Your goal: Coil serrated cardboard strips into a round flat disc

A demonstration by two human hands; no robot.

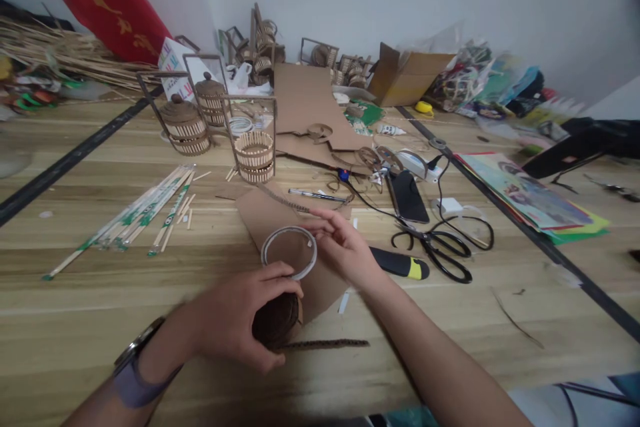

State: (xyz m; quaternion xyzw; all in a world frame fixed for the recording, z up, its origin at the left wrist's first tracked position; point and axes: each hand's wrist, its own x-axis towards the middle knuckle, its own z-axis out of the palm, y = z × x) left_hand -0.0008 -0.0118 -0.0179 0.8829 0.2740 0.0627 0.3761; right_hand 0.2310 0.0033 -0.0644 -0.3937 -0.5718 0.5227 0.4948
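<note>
My left hand [235,313] is wrapped round a dark brown rolled cardboard cylinder [277,320], and its fingertips reach the near rim of a white ring-shaped tape roll [267,240]. My right hand [345,247] has its fingers at the far right rim of that roll, closed on it as far as I can see; the thumb is partly hidden. Beneath both hands lies a flat brown cardboard piece [325,287]. A thin corrugated cardboard strip [330,344] rests on the table by the cylinder, and another strip [285,199] lies beyond the roll.
Right of my right hand are a black-and-yellow utility knife [400,263], black scissors [447,250] and a phone [407,195]. A pen [317,195] lies ahead. Bundled sticks [145,210] lie left. Small stick baskets with tall handles [255,153] and a cardboard box [413,77] stand farther back.
</note>
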